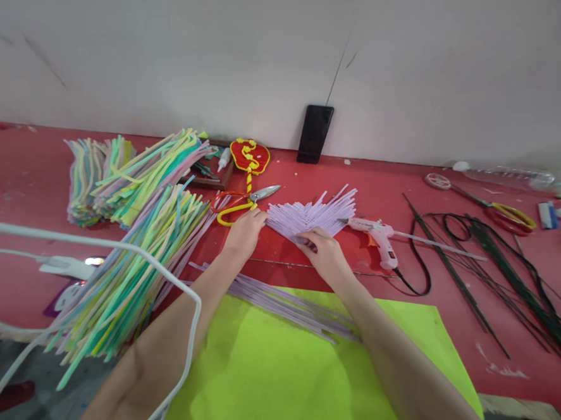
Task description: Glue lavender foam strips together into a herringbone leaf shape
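Note:
A V-shaped piece made of lilac pipe cleaners (309,216) lies on the red table, its strands fanning up to both sides. At its left edge, my left hand (246,232) pinches the strand ends with closed fingers. My right hand (325,248) has its fingers curled and pressed together on the lower point of the piece; the fingertips are partly hidden. Just right of the piece, a pink glue gun (377,236) lies with its nozzle against the lilac strands. Scissors (242,205) with red and yellow handles lie beyond my left hand. Loose lilac pipe cleaners (286,308) lie under my forearms.
Bundles of pastel pipe cleaners (150,262) fill the left side. A white cable (192,317) loops across the front left. A yellow-green sheet (291,380) lies nearest me. A black phone (315,134) leans on the wall. Dark green stems (517,278) and second scissors (509,215) lie right.

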### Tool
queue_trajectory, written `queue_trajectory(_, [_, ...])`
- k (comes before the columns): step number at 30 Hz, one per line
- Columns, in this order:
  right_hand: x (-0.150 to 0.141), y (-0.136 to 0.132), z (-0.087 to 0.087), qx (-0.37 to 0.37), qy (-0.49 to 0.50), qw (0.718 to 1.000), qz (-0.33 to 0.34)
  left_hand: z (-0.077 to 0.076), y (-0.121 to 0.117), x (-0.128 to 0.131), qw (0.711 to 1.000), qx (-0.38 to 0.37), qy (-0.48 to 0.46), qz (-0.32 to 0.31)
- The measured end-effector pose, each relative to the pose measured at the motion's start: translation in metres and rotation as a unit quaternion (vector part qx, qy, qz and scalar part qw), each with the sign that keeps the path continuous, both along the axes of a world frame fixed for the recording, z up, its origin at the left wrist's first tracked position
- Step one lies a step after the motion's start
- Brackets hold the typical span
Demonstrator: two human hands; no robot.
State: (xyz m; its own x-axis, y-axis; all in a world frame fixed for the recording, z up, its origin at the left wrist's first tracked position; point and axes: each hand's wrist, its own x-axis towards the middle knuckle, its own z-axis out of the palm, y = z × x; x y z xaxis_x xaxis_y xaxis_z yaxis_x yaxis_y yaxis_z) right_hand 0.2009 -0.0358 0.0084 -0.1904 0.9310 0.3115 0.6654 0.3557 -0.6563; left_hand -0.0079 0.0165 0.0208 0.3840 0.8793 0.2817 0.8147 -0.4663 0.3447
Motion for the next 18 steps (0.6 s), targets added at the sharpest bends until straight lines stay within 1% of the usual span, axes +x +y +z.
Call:
queue_trajectory(12, [0.0013,0.0033,-0.0045,0.001,0.009,1.000,0.006,-0.0026,0.0004,0.0008,1.000,0.008,0.003,0.027])
queue_trajectory(18, [0.0021,0.0037,-0.0050,-0.005,0.022,1.000,0.010,-0.0035,0.0007,-0.0010,1.000,0.012,-0.005,0.018])
